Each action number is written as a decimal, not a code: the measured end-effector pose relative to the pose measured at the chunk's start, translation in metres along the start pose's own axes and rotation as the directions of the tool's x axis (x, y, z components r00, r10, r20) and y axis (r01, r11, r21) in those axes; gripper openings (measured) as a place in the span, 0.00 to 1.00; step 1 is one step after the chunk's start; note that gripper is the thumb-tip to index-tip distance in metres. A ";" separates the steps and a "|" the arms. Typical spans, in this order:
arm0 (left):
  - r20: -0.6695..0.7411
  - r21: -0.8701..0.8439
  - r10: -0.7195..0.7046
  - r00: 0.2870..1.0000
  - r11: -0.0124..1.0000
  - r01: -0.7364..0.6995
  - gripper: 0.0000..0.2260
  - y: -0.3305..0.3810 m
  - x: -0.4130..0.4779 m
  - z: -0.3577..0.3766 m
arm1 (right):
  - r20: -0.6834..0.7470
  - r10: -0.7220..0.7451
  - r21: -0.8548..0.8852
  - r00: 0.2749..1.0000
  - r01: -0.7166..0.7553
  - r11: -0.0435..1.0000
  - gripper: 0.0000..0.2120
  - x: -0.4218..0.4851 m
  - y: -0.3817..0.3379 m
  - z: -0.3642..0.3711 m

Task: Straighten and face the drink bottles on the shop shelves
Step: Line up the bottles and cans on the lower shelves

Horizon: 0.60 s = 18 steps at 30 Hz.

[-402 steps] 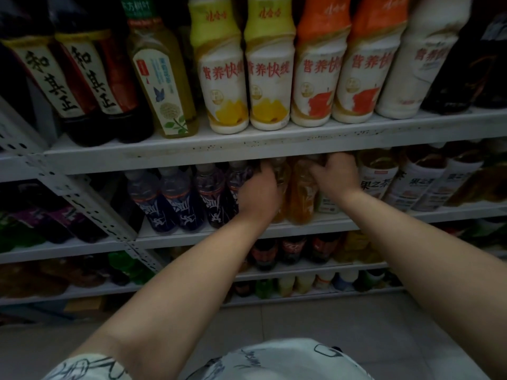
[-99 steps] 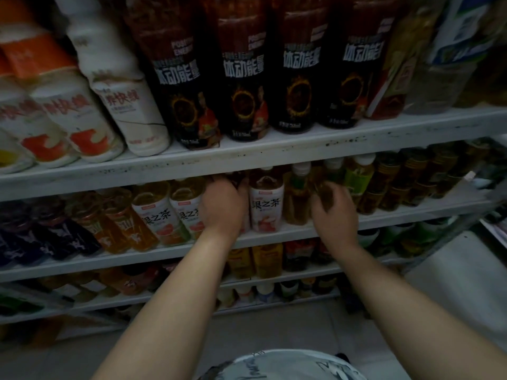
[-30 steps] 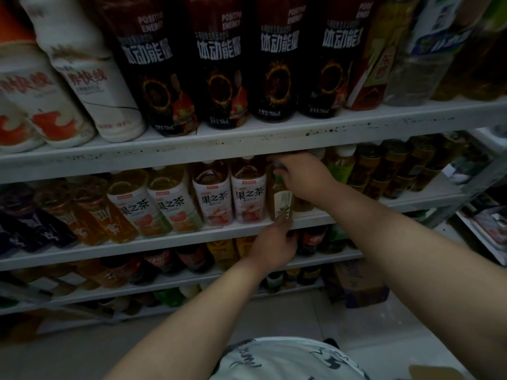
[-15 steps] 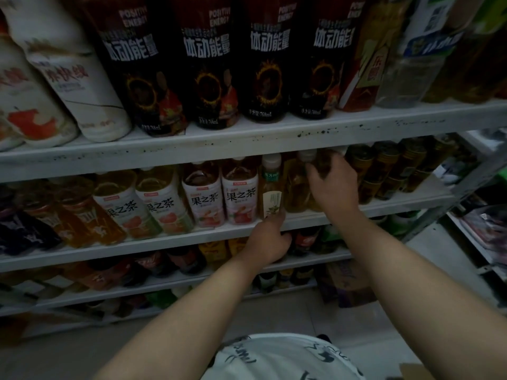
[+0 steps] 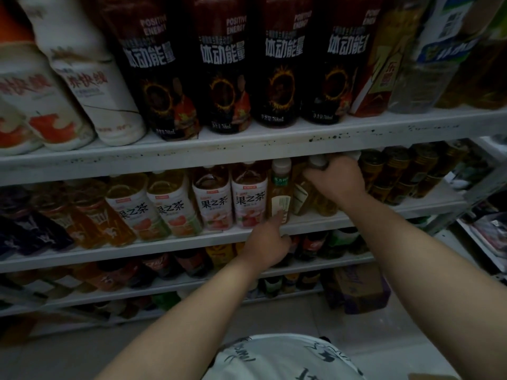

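Observation:
On the second shelf point(image 5: 343, 219) stands a slim yellow tea bottle with a white cap point(image 5: 279, 187), upright. My left hand point(image 5: 267, 242) touches its lower label with one outstretched finger, the other fingers curled below the shelf edge. Just to the right, my right hand point(image 5: 336, 179) grips the neck of another yellow tea bottle point(image 5: 304, 196), which leans a little. Two white-labelled fruit tea bottles point(image 5: 248, 198) stand to the left, labels facing out.
Tall black energy drink bottles point(image 5: 222, 67) fill the shelf above, white milk-drink bottles point(image 5: 93, 91) to their left. Dark cans point(image 5: 397, 171) stand right of my right hand. Lower shelves hold more bottles; a cardboard box point(image 5: 356, 289) sits on the floor.
My right hand has moved right from the white-capped bottle onto the neighbouring bottle's neck. My left hand stays at the shelf edge, one finger against the slim bottle's label.

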State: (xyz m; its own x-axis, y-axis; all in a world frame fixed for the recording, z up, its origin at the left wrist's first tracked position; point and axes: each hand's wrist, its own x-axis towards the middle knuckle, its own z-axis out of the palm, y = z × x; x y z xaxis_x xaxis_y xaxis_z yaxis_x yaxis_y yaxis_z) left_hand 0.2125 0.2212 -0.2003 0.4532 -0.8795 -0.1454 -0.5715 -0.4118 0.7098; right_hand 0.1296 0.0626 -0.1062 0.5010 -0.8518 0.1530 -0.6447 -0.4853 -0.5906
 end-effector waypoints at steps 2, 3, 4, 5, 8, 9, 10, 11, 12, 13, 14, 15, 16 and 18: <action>0.014 -0.004 0.003 1.000 1.000 -0.003 0.32 0.003 0.000 0.000 | 0.059 -0.035 -0.070 0.998 0.039 0.997 0.12 0.000 0.003 -0.005; 0.020 -0.007 0.003 1.000 1.000 -0.003 0.32 0.004 0.000 0.000 | 0.083 -0.065 -0.118 0.994 0.074 0.990 0.12 0.001 0.003 -0.007; 0.022 -0.007 0.003 1.000 1.000 -0.003 0.33 0.005 0.000 0.001 | 0.100 -0.103 -0.175 0.990 0.120 0.977 0.12 0.000 0.002 -0.008; 0.020 -0.006 0.005 1.000 1.000 -0.004 0.33 0.005 0.000 0.001 | 0.110 -0.147 -0.233 0.983 0.169 0.958 0.11 0.000 0.002 -0.010; 0.011 -0.027 0.005 1.000 1.000 -0.004 0.32 0.004 0.000 0.002 | 0.114 -0.264 -0.314 0.958 0.287 0.905 0.10 -0.003 0.001 -0.011; 0.007 -0.036 0.006 1.000 0.999 -0.006 0.32 0.004 0.000 0.003 | 0.098 -0.282 -0.304 0.954 0.298 0.905 0.12 -0.004 0.000 -0.010; 0.003 -0.041 0.010 1.000 0.999 -0.009 0.32 0.003 0.000 0.003 | 0.065 -0.293 -0.299 0.954 0.299 0.906 0.16 -0.005 -0.001 -0.009; 0.000 -0.044 0.012 1.000 0.999 -0.012 0.31 0.001 0.000 0.004 | 0.030 -0.312 -0.309 0.950 0.306 0.901 0.18 -0.005 -0.002 -0.007; -0.003 -0.046 0.012 1.000 0.999 -0.012 0.31 0.000 0.000 0.004 | 0.012 -0.338 -0.329 0.941 0.323 0.888 0.19 -0.005 -0.003 -0.006; -0.004 -0.049 0.006 1.000 0.999 -0.007 0.31 -0.002 0.000 0.005 | 0.015 -0.365 -0.349 0.931 0.347 0.871 0.18 -0.005 -0.004 -0.006; -0.006 -0.053 -0.002 1.000 0.999 0.002 0.31 -0.003 0.000 0.005 | 0.033 -0.382 -0.364 0.924 0.367 0.856 0.18 -0.004 -0.005 -0.006; -0.010 -0.059 -0.011 1.000 0.998 0.010 0.31 -0.004 0.000 0.005 | 0.056 -0.392 -0.365 0.918 0.384 0.848 0.17 -0.003 -0.005 -0.007; -0.017 -0.064 -0.015 1.000 0.998 0.014 0.31 -0.005 0.000 0.005 | 0.077 -0.396 -0.342 0.915 0.398 0.851 0.15 -0.002 -0.004 -0.008; -0.027 -0.063 -0.014 1.000 0.998 0.012 0.30 -0.006 0.001 0.005 | 0.114 -0.404 -0.244 0.908 0.420 0.874 0.07 -0.001 -0.002 -0.012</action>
State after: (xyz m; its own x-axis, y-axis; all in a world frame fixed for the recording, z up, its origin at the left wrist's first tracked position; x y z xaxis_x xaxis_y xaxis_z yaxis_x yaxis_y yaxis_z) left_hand 0.2125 0.2213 -0.2083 0.4798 -0.8668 -0.1363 -0.5219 -0.4068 0.7497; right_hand 0.1232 0.0622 -0.0957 0.7809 -0.5546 0.2873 -0.4944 -0.8299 -0.2583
